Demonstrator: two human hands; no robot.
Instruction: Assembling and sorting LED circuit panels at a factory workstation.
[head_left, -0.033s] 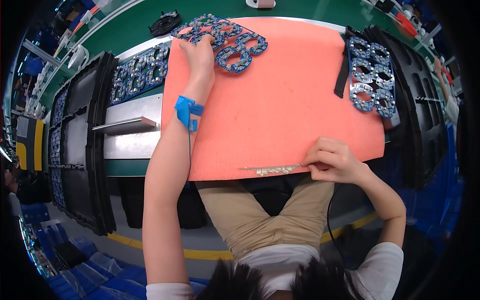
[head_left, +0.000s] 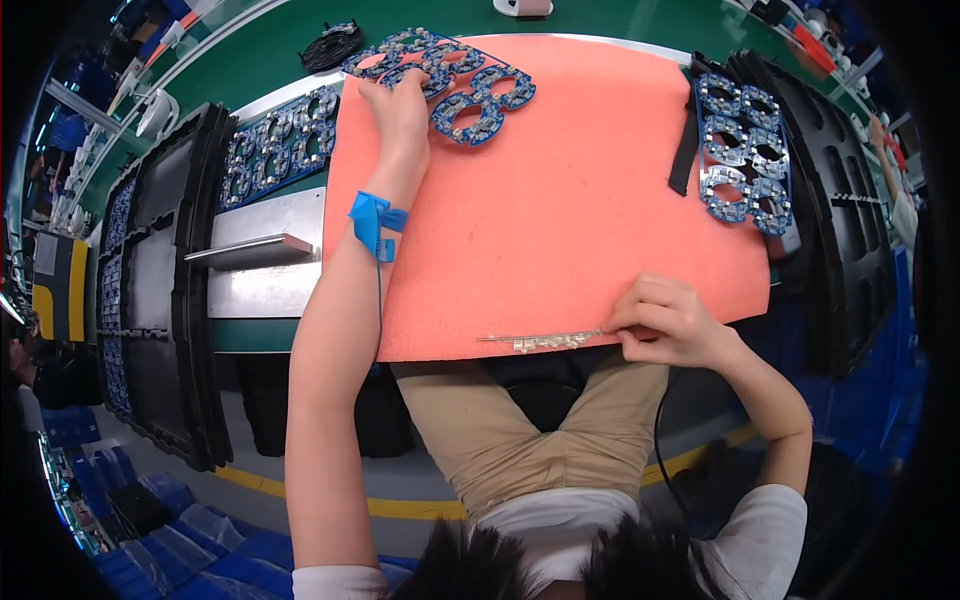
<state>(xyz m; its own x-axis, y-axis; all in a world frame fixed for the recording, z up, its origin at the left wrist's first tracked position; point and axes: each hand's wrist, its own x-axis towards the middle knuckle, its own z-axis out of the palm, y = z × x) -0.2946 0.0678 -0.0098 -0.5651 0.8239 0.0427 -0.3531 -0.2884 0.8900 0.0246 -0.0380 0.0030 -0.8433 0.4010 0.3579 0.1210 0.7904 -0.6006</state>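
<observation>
At the far left of the salmon-coloured mat (head_left: 560, 200) lies a blue circuit board panel (head_left: 468, 118) of joined ring-shaped boards. My left hand (head_left: 403, 102) is closed on it, fingers curled over the rings; part of the grip is hidden. A blue wrist strap (head_left: 372, 222) with a cord is round my left forearm. Low on the right, my right hand (head_left: 662, 318) pinches the end of a thin metal strip (head_left: 545, 341). Several small silvery pieces sit along this strip, which lies by the mat's near edge.
Another ring-board panel (head_left: 742, 150) stands at the right, beside a black strip (head_left: 684, 152) and black trays (head_left: 835, 200). On the left are a third panel (head_left: 280, 145), a metal plate (head_left: 265, 285) with a raised bar, and stacked black trays (head_left: 165, 300). A black coil (head_left: 330, 47) lies behind.
</observation>
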